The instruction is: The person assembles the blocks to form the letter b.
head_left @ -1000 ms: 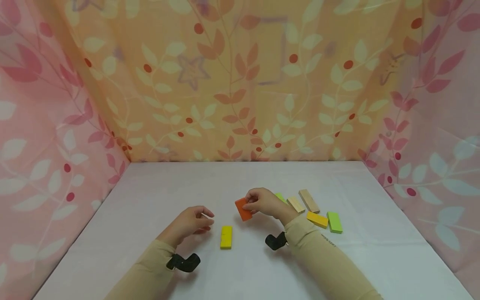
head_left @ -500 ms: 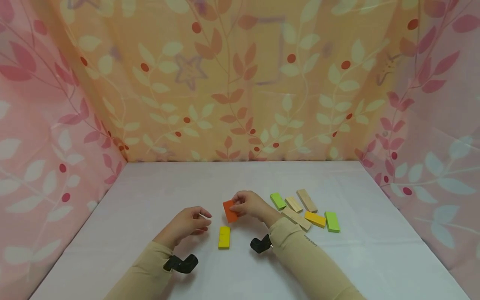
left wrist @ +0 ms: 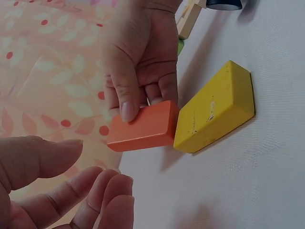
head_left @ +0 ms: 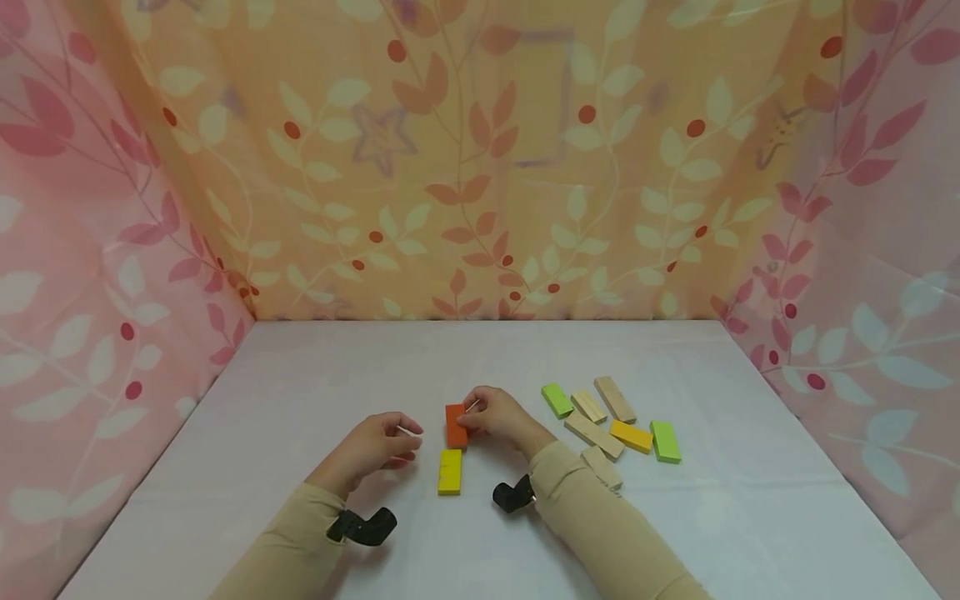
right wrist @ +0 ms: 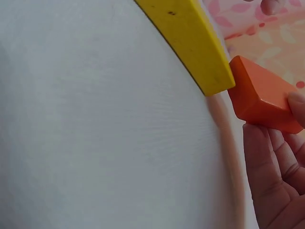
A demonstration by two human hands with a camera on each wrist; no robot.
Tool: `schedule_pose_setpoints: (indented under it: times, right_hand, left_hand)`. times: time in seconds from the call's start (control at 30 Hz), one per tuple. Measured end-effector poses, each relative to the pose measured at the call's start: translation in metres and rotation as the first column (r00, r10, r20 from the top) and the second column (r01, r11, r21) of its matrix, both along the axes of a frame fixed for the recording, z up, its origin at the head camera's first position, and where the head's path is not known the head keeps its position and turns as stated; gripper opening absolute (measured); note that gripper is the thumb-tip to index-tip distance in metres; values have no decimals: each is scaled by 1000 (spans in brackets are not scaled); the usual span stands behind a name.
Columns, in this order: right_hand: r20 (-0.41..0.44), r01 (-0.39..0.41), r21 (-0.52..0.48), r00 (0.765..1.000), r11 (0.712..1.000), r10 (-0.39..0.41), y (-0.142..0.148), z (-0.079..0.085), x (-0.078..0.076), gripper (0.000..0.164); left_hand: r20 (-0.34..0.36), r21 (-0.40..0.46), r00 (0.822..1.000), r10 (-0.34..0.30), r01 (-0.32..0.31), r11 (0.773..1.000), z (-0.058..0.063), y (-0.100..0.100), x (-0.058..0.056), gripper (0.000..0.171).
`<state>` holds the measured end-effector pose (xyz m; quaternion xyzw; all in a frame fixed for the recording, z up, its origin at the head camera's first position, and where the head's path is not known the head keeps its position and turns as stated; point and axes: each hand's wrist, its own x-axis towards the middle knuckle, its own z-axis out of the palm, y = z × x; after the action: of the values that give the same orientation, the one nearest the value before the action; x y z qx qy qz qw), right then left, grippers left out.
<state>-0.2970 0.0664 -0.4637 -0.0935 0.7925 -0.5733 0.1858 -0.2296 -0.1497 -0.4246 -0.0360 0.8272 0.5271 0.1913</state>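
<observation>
With thumb and fingers, my right hand (head_left: 498, 419) pinches an orange block (head_left: 455, 427), also seen in the left wrist view (left wrist: 145, 128). The orange block stands just beyond the far end of a yellow block (head_left: 450, 472), which lies lengthwise on the white table. In both wrist views their ends meet or nearly meet; I cannot tell whether the orange one rests on the table. Left of the two blocks, my left hand (head_left: 378, 443) hovers with loosely bent fingers and a gap between thumb and fingers, holding nothing.
To the right lie green blocks (head_left: 557, 401) (head_left: 665, 442), an orange-yellow block (head_left: 632, 436) and several plain wooden blocks (head_left: 594, 437). One wooden block (head_left: 602, 467) is partly hidden by the right sleeve. Patterned cloth walls (head_left: 480, 208) enclose the white table (head_left: 337, 358).
My right hand has carried the orange block left and turned it nearly in line with the yellow block. More loose blocks show behind the right arm. The left hand stays about where it was.
</observation>
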Motion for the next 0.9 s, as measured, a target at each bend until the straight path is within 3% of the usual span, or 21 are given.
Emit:
schedule_pose_setpoints:
  times: [0.53, 0.9]
  right_hand:
    - [53, 24, -6, 998, 1000, -24, -8, -2, 3, 24]
    - [33, 6, 44, 999, 999, -8, -9, 0, 5, 24]
  left_hand:
    - [-13, -2, 1000, 14, -14, 1000, 0, 0, 4, 22]
    - [-13, 5, 1000, 18, -18, 1000, 0, 2, 5, 22]
